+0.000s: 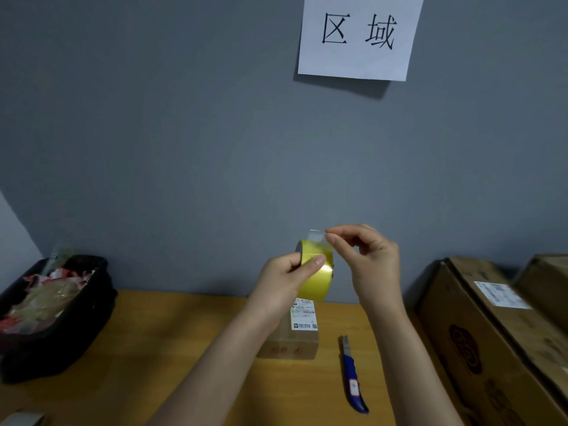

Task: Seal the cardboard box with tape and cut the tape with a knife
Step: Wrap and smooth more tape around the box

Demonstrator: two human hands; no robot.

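My left hand (pixel 285 281) holds a yellowish roll of tape (pixel 319 272) up in the air in front of the grey wall. The thumb and forefinger of my right hand (pixel 365 259) pinch the clear free end of the tape (pixel 316 235), peeled a little way off the top of the roll. Below the hands a small cardboard box (pixel 295 342) with a white shipping label sits on the wooden table, partly hidden by my left forearm. A blue utility knife (pixel 352 376) lies on the table just right of the box, blade end pointing away from me.
A black bin (pixel 76 321) full of crumpled tape and scraps stands at the left on the wooden table (pixel 153 348). Large cardboard cartons (pixel 491 333) crowd the right side. A white paper sign (pixel 356 35) hangs on the wall above.
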